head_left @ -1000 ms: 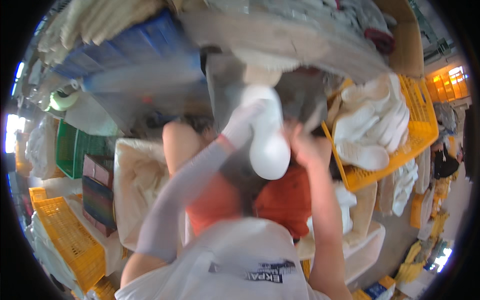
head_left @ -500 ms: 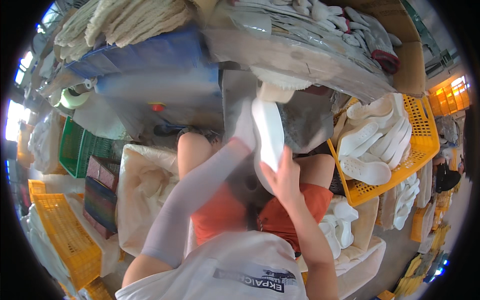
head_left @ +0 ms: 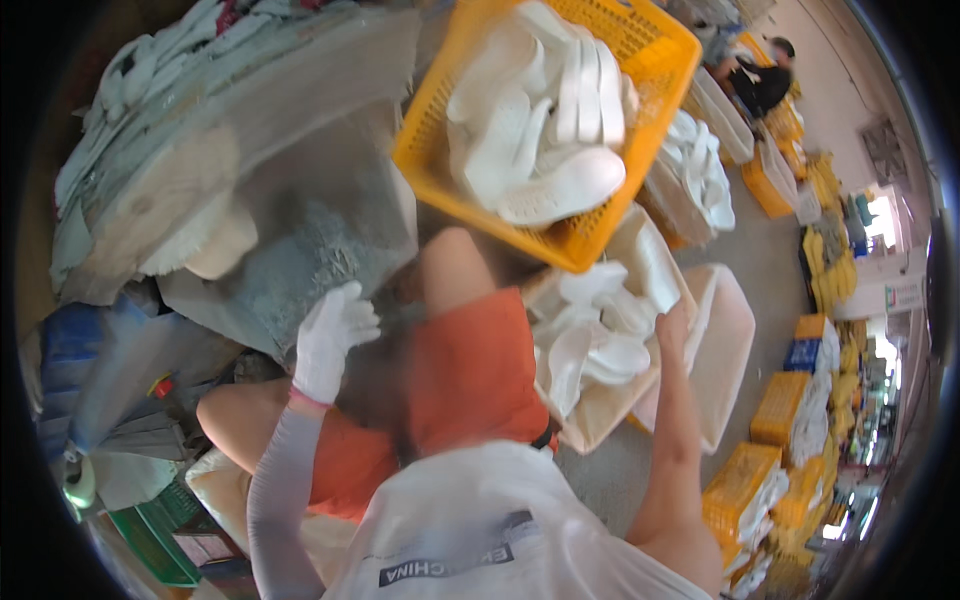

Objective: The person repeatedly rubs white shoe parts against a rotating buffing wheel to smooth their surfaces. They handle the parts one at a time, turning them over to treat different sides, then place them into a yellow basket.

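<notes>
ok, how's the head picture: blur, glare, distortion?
Head view: cream round pad looks hazy; yellow perforated plastic crate crisper; bright window at far right washed out; white-gloved left hand readable, slightly soft; fisheye bends outer edges, corners black.

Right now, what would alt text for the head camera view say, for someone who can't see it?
A person's bare right hand is at the edge of a cream bin holding white shoe-shaped pieces, while the gloved left hand is open and apparently empty. Higher in the picture, a yellow basket holds more such pieces.
</notes>
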`<move>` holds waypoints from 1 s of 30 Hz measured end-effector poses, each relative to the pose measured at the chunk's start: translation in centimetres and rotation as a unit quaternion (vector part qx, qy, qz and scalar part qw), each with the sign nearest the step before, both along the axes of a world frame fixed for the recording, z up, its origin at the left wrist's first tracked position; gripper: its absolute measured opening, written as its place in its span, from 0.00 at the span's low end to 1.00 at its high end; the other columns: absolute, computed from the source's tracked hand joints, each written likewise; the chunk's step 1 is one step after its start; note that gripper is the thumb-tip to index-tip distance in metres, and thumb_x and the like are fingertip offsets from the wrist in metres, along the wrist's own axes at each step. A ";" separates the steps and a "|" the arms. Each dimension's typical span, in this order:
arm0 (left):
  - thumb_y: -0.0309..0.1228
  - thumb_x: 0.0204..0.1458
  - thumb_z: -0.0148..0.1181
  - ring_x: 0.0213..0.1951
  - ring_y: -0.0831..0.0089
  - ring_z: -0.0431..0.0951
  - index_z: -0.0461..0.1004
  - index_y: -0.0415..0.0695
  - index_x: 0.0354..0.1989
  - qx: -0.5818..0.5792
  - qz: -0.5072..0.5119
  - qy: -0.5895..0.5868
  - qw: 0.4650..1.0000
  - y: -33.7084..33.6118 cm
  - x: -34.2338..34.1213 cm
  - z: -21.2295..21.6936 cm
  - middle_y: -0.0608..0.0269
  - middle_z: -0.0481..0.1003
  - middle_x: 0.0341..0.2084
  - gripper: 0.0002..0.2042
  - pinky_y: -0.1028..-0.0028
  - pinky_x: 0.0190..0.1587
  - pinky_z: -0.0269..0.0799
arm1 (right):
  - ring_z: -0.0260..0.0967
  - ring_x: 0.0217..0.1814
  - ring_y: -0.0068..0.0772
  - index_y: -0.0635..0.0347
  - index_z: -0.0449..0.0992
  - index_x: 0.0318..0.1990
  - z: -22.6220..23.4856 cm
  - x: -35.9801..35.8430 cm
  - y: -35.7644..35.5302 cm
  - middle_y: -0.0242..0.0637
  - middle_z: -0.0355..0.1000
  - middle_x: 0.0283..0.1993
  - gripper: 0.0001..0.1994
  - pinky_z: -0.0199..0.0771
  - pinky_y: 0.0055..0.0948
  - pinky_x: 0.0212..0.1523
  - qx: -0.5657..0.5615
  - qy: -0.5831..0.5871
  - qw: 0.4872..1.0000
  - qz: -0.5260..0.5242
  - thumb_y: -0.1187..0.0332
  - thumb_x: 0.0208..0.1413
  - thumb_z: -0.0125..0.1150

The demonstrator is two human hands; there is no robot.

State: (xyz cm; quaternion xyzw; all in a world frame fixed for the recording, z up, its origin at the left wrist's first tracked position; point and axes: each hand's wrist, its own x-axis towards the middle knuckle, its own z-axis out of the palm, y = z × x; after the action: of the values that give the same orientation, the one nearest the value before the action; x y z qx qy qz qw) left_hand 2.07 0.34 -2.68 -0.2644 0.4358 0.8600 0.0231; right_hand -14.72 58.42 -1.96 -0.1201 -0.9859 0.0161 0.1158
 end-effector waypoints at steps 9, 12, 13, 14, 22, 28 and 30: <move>0.47 0.66 0.59 0.39 0.61 0.82 0.75 0.38 0.57 -0.109 -0.008 -0.148 0.983 -0.7 -2.5 -4.8 0.53 0.78 0.40 0.23 0.62 0.45 0.81 | 0.73 0.62 0.53 0.62 0.77 0.59 -0.4 -24.3 -16.4 0.49 0.76 0.59 0.25 0.72 0.48 0.64 0.073 0.055 0.976 0.197 0.79 0.50 0.65; 0.41 0.65 0.61 0.40 0.64 0.81 0.77 0.39 0.55 -0.150 -0.007 -0.105 0.983 0.3 -3.3 -1.5 0.54 0.79 0.42 0.19 0.64 0.46 0.81 | 0.80 0.48 0.50 0.63 0.82 0.47 7.9 -25.0 -18.3 0.48 0.81 0.49 0.16 0.79 0.46 0.52 -0.093 -0.127 0.950 0.270 0.72 0.48 0.71; 0.38 0.65 0.61 0.42 0.64 0.82 0.77 0.38 0.56 -0.177 -0.010 -0.067 0.982 1.2 -3.8 0.1 0.54 0.79 0.44 0.18 0.65 0.48 0.81 | 0.80 0.44 0.44 0.65 0.83 0.40 10.7 -22.7 -19.2 0.47 0.80 0.45 0.11 0.78 0.38 0.47 -0.243 -0.074 0.908 0.333 0.74 0.48 0.73; 0.36 0.65 0.62 0.45 0.64 0.82 0.77 0.38 0.57 -0.207 -0.007 -0.073 0.976 2.2 -4.3 2.0 0.54 0.80 0.46 0.17 0.66 0.50 0.80 | 0.79 0.43 0.41 0.65 0.83 0.40 13.5 -19.9 -20.1 0.45 0.80 0.43 0.11 0.77 0.35 0.46 -0.238 -0.002 0.878 0.416 0.76 0.48 0.73; 0.37 0.60 0.66 0.51 0.61 0.81 0.68 0.34 0.65 -0.361 0.019 0.121 0.924 9.5 -7.1 8.5 0.48 0.79 0.51 0.28 0.66 0.58 0.75 | 0.76 0.46 0.39 0.64 0.77 0.55 15.4 -1.8 -35.3 0.42 0.79 0.47 0.19 0.76 0.33 0.46 -0.514 0.033 0.722 0.462 0.72 0.57 0.71; 0.36 0.65 0.59 0.53 0.64 0.80 0.72 0.40 0.62 0.147 0.215 0.210 0.942 0.8 -6.5 -4.1 0.56 0.79 0.52 0.20 0.66 0.57 0.76 | 0.76 0.57 0.46 0.73 0.59 0.69 4.6 4.5 -40.2 0.53 0.75 0.56 0.37 0.74 0.37 0.60 -0.389 -0.201 0.744 0.504 0.68 0.54 0.65; 0.35 0.68 0.55 0.50 0.64 0.80 0.73 0.40 0.59 0.025 0.233 0.247 0.940 -1.8 -9.6 -8.0 0.59 0.79 0.50 0.16 0.64 0.54 0.77 | 0.77 0.56 0.60 0.67 0.56 0.71 3.5 4.8 -42.2 0.62 0.74 0.56 0.35 0.77 0.45 0.56 -0.510 -0.165 0.721 0.439 0.67 0.56 0.58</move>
State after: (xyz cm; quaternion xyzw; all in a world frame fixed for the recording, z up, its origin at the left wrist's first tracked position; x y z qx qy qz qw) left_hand -7.54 -1.43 -10.70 -0.1372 0.3324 0.8901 -0.2798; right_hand -9.87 16.23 1.57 0.2849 -0.7746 0.5450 -0.1479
